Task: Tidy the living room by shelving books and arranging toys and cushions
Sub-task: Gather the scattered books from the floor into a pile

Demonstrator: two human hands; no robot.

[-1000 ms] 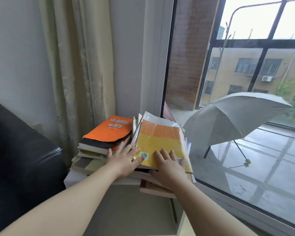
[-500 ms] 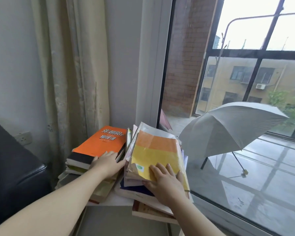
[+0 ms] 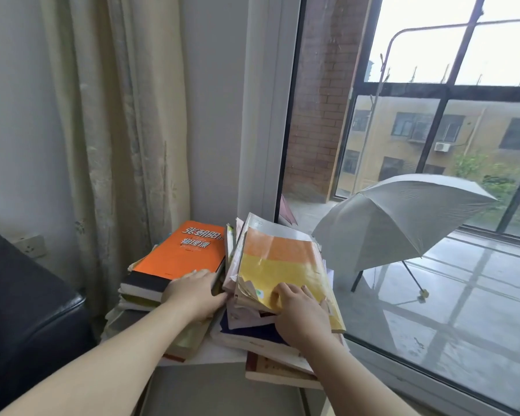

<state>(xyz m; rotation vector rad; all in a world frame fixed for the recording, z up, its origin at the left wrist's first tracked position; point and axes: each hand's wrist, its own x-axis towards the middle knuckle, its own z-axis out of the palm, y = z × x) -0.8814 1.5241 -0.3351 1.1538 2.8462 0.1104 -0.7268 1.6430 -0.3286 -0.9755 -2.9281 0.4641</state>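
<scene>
Two piles sit side by side on the worktop (image 3: pixel 221 354), their long axes running away from the person. The right hand (image 3: pixel 300 310) lies flat on the yellow book (image 3: pixel 282 271) topping the right pile, gripping nothing. The left hand (image 3: pixel 195 292) sits at the orange book's (image 3: pixel 180 250) near right corner. Its fingers dip between the piles, so I cannot tell whether it grips.

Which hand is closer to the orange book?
Left. The left hand touches the near corner of the orange book. The right hand rests on the yellow booklet on the next pile, apart from the orange book.
</scene>
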